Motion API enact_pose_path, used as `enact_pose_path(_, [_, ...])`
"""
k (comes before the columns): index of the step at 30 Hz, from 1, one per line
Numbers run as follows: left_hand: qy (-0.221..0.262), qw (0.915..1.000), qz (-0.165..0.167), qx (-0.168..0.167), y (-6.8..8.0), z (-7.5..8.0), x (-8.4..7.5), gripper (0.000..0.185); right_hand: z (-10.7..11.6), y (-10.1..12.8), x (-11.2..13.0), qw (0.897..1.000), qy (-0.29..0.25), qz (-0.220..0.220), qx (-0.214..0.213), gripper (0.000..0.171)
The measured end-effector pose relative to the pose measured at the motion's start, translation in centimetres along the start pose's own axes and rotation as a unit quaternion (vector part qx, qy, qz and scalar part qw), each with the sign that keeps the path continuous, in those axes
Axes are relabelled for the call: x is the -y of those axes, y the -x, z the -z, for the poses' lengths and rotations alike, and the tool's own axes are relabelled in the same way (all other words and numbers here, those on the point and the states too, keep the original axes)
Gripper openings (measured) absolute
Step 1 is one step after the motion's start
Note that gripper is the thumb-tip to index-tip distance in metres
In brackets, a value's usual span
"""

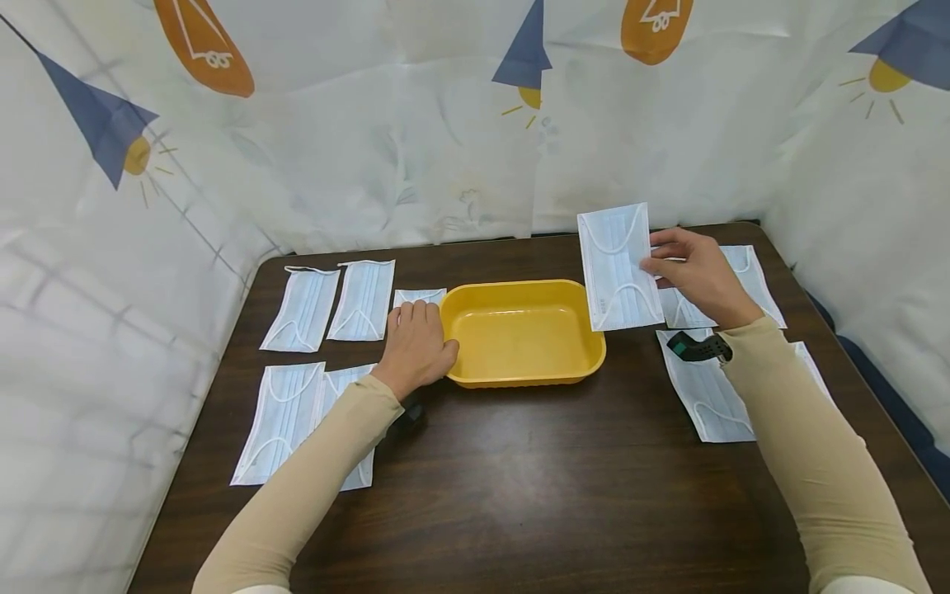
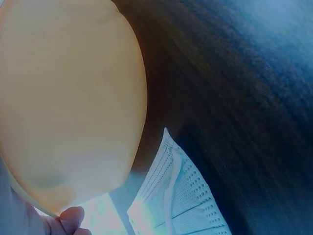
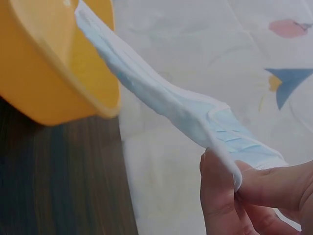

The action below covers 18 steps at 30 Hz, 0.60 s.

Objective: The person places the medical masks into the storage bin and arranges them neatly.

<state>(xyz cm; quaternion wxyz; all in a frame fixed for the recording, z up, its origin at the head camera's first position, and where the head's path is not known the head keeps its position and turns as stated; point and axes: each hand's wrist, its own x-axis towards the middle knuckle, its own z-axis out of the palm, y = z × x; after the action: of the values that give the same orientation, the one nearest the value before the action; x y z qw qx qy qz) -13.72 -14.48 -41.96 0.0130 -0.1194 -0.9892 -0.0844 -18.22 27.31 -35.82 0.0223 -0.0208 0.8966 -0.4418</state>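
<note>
1. Five masks [image 1: 282, 421] lie left of the yellow tray [image 1: 523, 338]. The small one [image 1: 419, 295] is mostly hidden behind the left hand [image 1: 417, 348], and the left sleeve [image 1: 300, 483] covers part of the near one beside it.
2. To the right, the masks [image 1: 705, 400] on the table [image 1: 534, 487] are partly covered by the right hand [image 1: 701, 276], the right sleeve [image 1: 812, 445] and a dark wristband [image 1: 698, 347], so their full outlines cannot be made out.
3. The left wrist view cuts off most of its hand in the lower corner, where glare washes out detail; the right wrist view shows the face mask [image 3: 161, 100] nearly edge-on and only part of the tray.
4. The left hand's fingers are bent and grip the tray at its left end.
5. The right hand pinches the face mask by its right edge, thumb [image 3: 274, 188] against fingers [image 3: 217, 191]. The mask stands raised and slightly tilted, its lower left corner overlapping the tray's right rim in the head view; whether they touch cannot be told.
6. The table's far edge runs just behind the tray, with the curtain [image 1: 445, 157] beyond it. Dark wood spreads in front of the tray, between the sleeves, and a narrower strip separates the tray from the right-hand masks.
</note>
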Motion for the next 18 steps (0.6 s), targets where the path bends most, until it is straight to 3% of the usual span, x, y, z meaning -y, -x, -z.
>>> enact_pose_path(18, [0.000, 1.0000, -0.005, 0.004, -0.1, -0.1, 0.2, 0.036, -3.9, -0.7, 2.4, 0.998, 0.012, 0.030, 0.063, 0.036])
